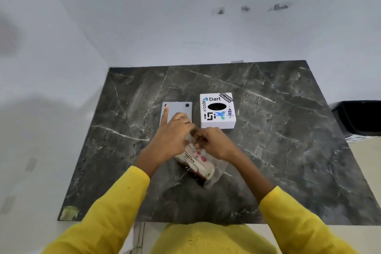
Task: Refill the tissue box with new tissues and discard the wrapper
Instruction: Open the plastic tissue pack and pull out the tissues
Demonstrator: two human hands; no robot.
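Dark marble tabletop (268, 150) stands against pale walls. Near its middle, both hands meet over the tissue pack (198, 163), which lies in its clear wrapper with red marks. Left hand (171, 138) grips the pack's far end, its forefinger stretched out toward a grey lid (179, 108). Right hand (214, 144) has its fingers (199, 136) curled, pinching the wrapper. White box (217, 111), stickered, sits just beside the lid, toward the far edge. Black bin (358, 119) stands off the right edge.
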